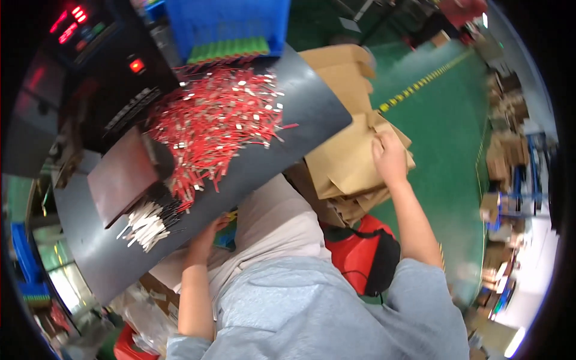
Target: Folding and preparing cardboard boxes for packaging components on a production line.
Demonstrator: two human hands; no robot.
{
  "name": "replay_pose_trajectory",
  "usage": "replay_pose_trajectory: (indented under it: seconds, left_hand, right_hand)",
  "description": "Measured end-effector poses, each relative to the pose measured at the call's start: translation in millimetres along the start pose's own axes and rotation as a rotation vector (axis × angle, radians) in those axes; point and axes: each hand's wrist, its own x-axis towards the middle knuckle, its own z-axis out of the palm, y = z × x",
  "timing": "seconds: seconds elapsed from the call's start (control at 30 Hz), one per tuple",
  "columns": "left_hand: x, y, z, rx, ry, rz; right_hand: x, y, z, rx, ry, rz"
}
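Note:
On the right, my right hand (389, 155) is closed on the upper edge of a folded brown cardboard piece (342, 157), which lies in a stack beside the table. My left hand (207, 237) is low at the table's near edge, above my lap. Its fingers are partly hidden there, and a small yellow-green thing shows close to them. Across the dark table (270, 153) spreads a large heap of short red wires (210, 120) with pale ends. Nearer to me is a small bundle of white and black wires (147, 227).
A blue bin (228, 24) with green strips stands at the table's back. To the left is a black machine (102, 72) with red lit digits and a brownish plate (123, 177). A red and black seat (363, 255) is beside me. Yellow-black tape (420, 84) marks the green floor.

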Motion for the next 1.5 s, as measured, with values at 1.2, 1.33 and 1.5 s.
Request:
replay_pose_trajectory:
  seconds: [1.2,1.33,1.5]
  left_hand:
    - [47.6,-53.6,-20.6,0.291,0.062,0.281]
    - [49.3,-48.0,-19.0,0.338,0.043,0.299]
    - [43.9,-43.2,-16.2,0.377,0.038,0.323]
  right_hand:
    - [-360.1,62.1,-62.7,0.082,-0.472,1.010]
    - [-369.2,59.2,-62.3,0.181,-0.445,1.036]
    - [-356.4,47.6,-57.5,0.167,-0.373,1.056]
